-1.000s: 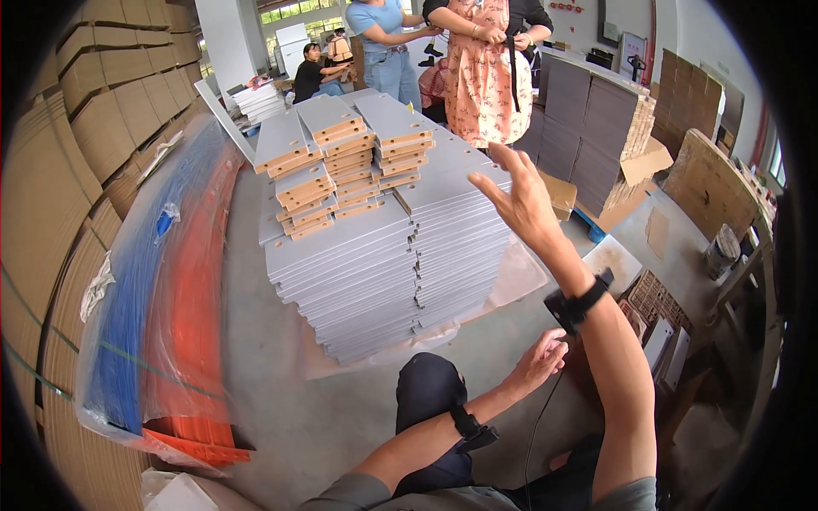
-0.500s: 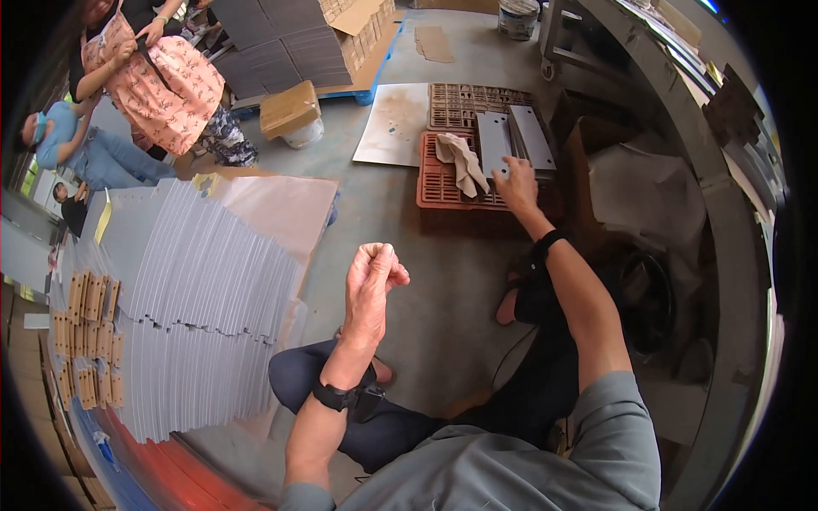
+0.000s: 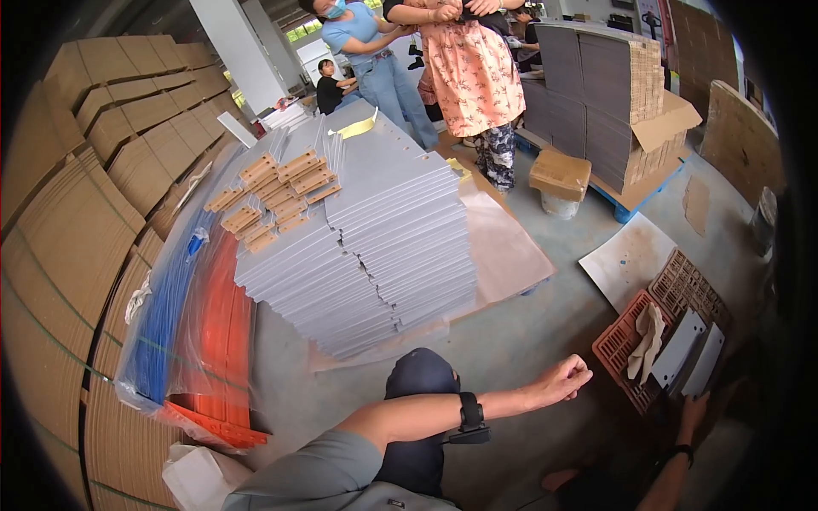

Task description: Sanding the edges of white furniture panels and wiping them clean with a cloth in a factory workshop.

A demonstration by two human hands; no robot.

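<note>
My left hand is raised over the floor with its fingers curled closed; whatever they hold, if anything, is hidden. At the lower right, my right hand is at the near end of a grey flat panel, seemingly touching it. Its fingers are small and shadowed, so their grip cannot be made out. Beside that panel lies another grey panel with holes. Both rest on an orange plastic crate, together with a crumpled beige cloth.
A tall stack of grey panels stands ahead, topped with tan drilled strips. Left are bundled cardboard and blue and orange plastic-wrapped lengths. Two people stand behind the stack; another sits farther back. A box-topped bucket sits beyond.
My view has swung left, bringing the panel stack to the middle and the crate to the right edge. My right hand has shifted to the panels' near end; my left stays closed.
</note>
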